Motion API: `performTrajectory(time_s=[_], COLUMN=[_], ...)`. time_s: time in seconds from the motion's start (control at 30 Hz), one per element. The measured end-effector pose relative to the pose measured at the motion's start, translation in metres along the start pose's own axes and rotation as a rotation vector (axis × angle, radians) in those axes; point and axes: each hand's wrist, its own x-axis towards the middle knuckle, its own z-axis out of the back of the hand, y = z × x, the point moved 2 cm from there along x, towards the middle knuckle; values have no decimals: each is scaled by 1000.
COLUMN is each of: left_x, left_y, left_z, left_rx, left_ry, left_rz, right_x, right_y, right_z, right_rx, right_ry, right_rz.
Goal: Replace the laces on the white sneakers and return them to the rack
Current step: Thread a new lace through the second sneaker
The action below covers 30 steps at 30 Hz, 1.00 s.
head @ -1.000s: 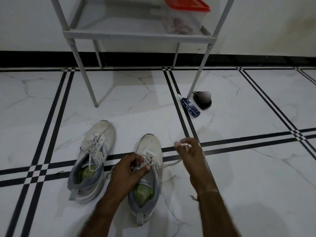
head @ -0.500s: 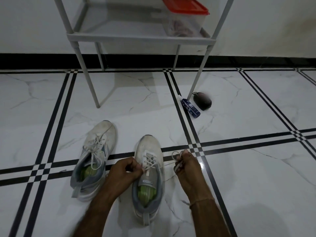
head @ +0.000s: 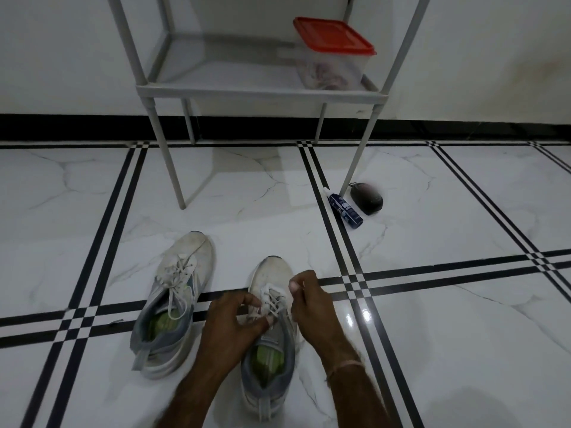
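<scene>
Both white sneakers stand on the floor (head: 448, 335), toes toward the rack (head: 256, 95) and off its shelf. The left sneaker (head: 185, 273) sits angled, its loose lace end trailing over the collar. It is apart from the right sneaker (head: 272, 271), with a strip of tile between them.

The left hand (head: 234, 325) sits over the right sneaker's tongue; its grip is pressed together, pinching the lace (head: 272, 299) at the middle eyelets. The right hand (head: 312, 307) lies against that sneaker's right edge, fingers curled in beside the lacing; whether its grip holds a strand I cannot tell.

The rack's front legs stand well beyond the toes, and a broad stretch of white tile crossed by black stripes lies between. On the shelf, at its right end near the front edge, sits a clear container (head: 330, 63) with a red lid. At the foot of the right front leg a blue tube (head: 344, 208) lies just beside the leg on one side; a dark rounded object (head: 366, 199) lies on the other. Wide tile runs rightward from the right hand, and leftward from the left sneaker.
</scene>
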Motion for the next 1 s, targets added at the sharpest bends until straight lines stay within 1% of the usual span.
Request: performTrajectory(time_s=[0.03,0.1,0.13,0.23,0.3,0.4,0.47,0.53,0.6,0.67,0.7,0.77,0.87,0.93,1.0], left_x=[-1,-1,2,11,16,19,19,20,22,20,17,15,9,5,-1], left_y=[-2,-16,-24,-41,-46,-48,-46,-44,-41,-42,-43,-43,-31,-18,-6], left_z=[1,3,3,0,-2,-4,-3,-2,0,-1,-2,-4,0,6,10], left_rx=[-26,-105,-129,-167,-195,-231,-237,-273,-338,-394,-410,-418,-352,-210,-135], left_ry=[-52,-151,-148,3,71,121,140,69,-25,-55,-61,-82,-119,-92,57], left_rz=[-29,-49,-37,-1,9,5,16,58,141,214,236,256,204,166,201], right_x=[0,-1,-1,-4,-5,-8,-8,-5,-2,1,2,3,4,5,2], right_y=[0,4,6,12,16,17,14,10,10,11,12,15,12,4,-3], right_z=[-2,-7,-10,-18,-21,-20,-19,-17,-14,-9,-8,-8,-9,-5,-1], right_rx=[-59,-95,-100,-133,-150,-174,-134,-1,157,227,232,205,123,102,117], right_ry=[0,51,84,170,198,198,202,228,192,61,11,-21,-33,-56,-59], right_rz=[22,49,66,95,124,135,112,88,69,88,99,89,79,39,-18])
